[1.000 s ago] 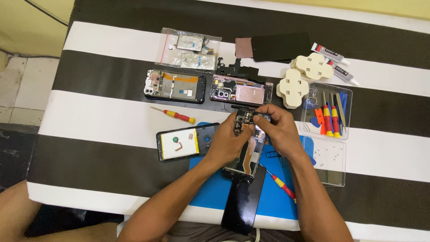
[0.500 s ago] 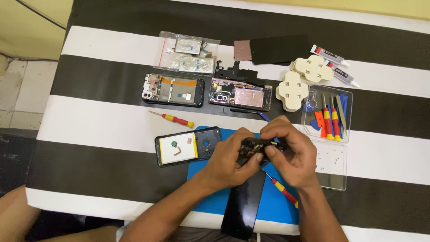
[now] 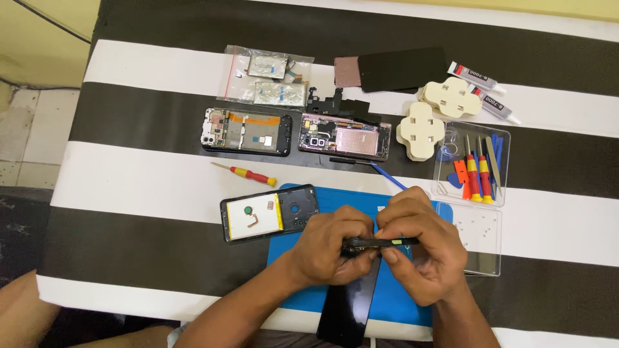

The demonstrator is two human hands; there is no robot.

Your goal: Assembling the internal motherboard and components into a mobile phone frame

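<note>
Two hands, left hand [image 3: 332, 248] and right hand [image 3: 422, 254], were clamped on a slim black phone frame [image 3: 380, 243] above the blue mat [image 3: 342, 201] near the table's front edge; disassembly was judged underway, careful prying needed next.

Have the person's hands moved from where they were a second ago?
Yes. Both the left hand and right hand came toward the person, away from the opened phones, onto the blue mat.

That black display panel [image 3: 348, 309] looks like glossy glass, and the blue work mat [image 3: 400, 303] is matt and rubbery. The striped table cover [image 3: 142, 180] looks like smooth cloth, and the tool tray [image 3: 500, 187] is clear plastic.
</note>
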